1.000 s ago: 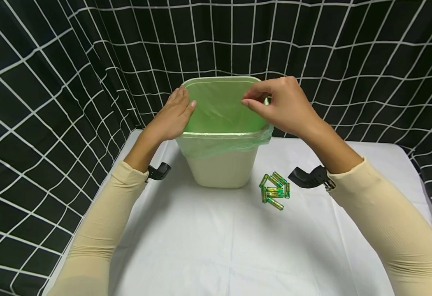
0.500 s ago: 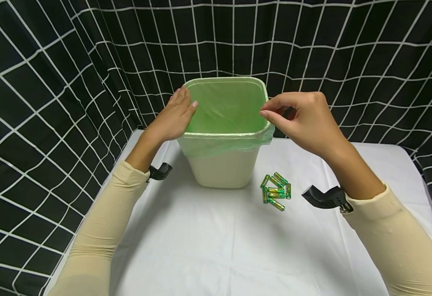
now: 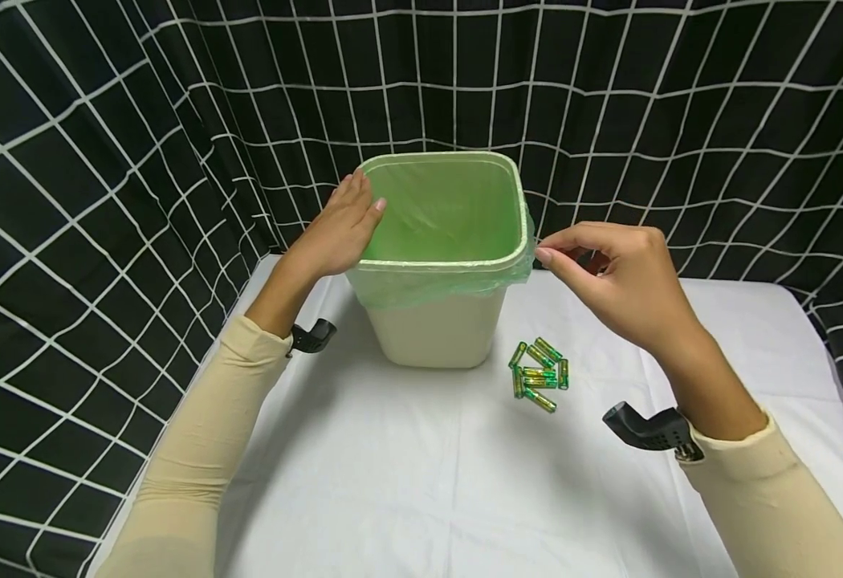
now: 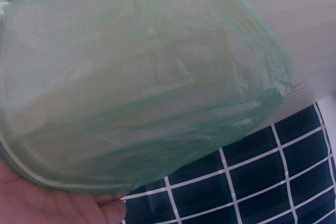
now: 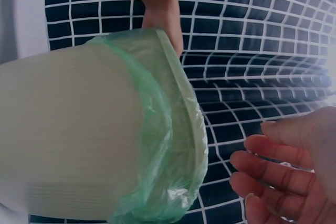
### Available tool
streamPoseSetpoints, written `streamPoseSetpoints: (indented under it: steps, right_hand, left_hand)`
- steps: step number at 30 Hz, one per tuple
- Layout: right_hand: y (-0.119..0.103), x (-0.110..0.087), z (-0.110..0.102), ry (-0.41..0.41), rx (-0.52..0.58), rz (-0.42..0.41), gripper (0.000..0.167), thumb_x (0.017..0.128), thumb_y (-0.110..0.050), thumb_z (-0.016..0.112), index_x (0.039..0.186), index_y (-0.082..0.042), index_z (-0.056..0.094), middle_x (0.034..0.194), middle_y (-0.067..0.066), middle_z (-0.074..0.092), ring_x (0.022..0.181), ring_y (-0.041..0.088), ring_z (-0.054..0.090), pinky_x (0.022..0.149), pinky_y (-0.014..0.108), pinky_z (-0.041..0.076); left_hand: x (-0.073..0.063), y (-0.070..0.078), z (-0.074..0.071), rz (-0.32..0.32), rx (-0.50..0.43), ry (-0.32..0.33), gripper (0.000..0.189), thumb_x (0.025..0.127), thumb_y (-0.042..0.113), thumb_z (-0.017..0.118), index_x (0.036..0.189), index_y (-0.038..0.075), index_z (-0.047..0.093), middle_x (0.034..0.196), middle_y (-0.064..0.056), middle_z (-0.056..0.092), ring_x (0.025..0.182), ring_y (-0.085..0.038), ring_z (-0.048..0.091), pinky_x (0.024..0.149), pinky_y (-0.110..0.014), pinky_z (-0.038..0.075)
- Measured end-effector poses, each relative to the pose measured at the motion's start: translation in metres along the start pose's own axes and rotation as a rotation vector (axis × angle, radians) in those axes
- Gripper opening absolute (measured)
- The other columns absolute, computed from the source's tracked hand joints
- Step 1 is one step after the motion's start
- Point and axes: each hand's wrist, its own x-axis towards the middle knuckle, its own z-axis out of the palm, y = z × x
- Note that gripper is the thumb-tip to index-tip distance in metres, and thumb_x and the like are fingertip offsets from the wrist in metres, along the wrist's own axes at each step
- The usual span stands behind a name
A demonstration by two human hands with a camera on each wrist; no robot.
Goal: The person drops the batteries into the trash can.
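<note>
The right hand (image 3: 624,277) has dropped from over the mouth of the pale bin (image 3: 432,333) to just outside its right rim — nearer the batteries (image 3: 540,382), which lie unmoved in a loose cluster on the surface (image 3: 392,466) beside it. Its fingers are loosely bent, seemingly holding nothing; whether thumb and forefinger touch is hard to tell. The left hand (image 3: 342,225) stays at the left rim, fingers straight and together, thumb apart. That uncovers the green liner (image 3: 439,205) and probably leaves the right hand free — batteries within easier reach.
</note>
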Motion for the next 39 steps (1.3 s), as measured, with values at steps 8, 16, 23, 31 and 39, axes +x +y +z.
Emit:
streamPoseSetpoints:
  steps: [8,16,23,31,39]
  right_hand:
    - [0.005,-0.024,0.000,0.012,-0.001,0.032,0.007,0.090,-0.005,0.076,0.093,-0.010,0.081,0.086,-0.004,0.076,0.072,-0.003,0.058,0.061,0.012,0.047]
    - [0.013,-0.046,0.000,-0.008,-0.016,0.073,0.006,0.091,-0.006,0.076,0.093,-0.010,0.080,0.087,0.000,0.077,0.072,-0.004,0.059,0.061,0.011,0.047]
    - [0.021,-0.059,0.003,-0.022,-0.011,0.124,0.007,0.091,-0.005,0.075,0.093,-0.010,0.080,0.087,-0.003,0.076,0.074,-0.004,0.060,0.061,0.012,0.047]
    - [0.031,-0.073,0.008,-0.047,-0.012,0.159,0.007,0.090,-0.005,0.076,0.093,-0.011,0.080,0.086,-0.004,0.076,0.072,-0.002,0.060,0.060,0.014,0.047]
    - [0.044,-0.090,0.015,-0.080,-0.030,0.200,0.007,0.091,-0.008,0.077,0.093,-0.014,0.080,0.087,-0.005,0.076,0.070,0.001,0.060,0.060,0.015,0.046]
  left_hand:
    - [0.000,0.000,0.000,0.000,0.003,-0.003,0.068,0.112,0.042,0.015,0.158,-0.007,0.006,0.168,-0.019,-0.003,0.155,-0.024,-0.012,0.125,-0.034,-0.006]
    - [-0.001,0.002,0.002,-0.003,-0.002,-0.006,0.067,0.112,0.041,0.016,0.158,-0.007,0.007,0.168,-0.019,-0.002,0.155,-0.024,-0.012,0.124,-0.032,-0.006]
    - [0.000,0.001,0.002,0.002,0.001,-0.003,0.067,0.112,0.041,0.016,0.157,-0.008,0.007,0.168,-0.019,-0.002,0.155,-0.024,-0.012,0.124,-0.032,-0.006]
    - [-0.002,0.002,0.003,0.005,0.014,-0.009,0.067,0.112,0.041,0.016,0.157,-0.009,0.006,0.168,-0.020,-0.003,0.155,-0.025,-0.011,0.125,-0.036,-0.005]
    - [-0.001,0.003,0.002,0.001,0.005,-0.007,0.069,0.112,0.042,0.015,0.157,-0.009,0.005,0.168,-0.020,-0.004,0.155,-0.025,-0.012,0.125,-0.034,-0.006]
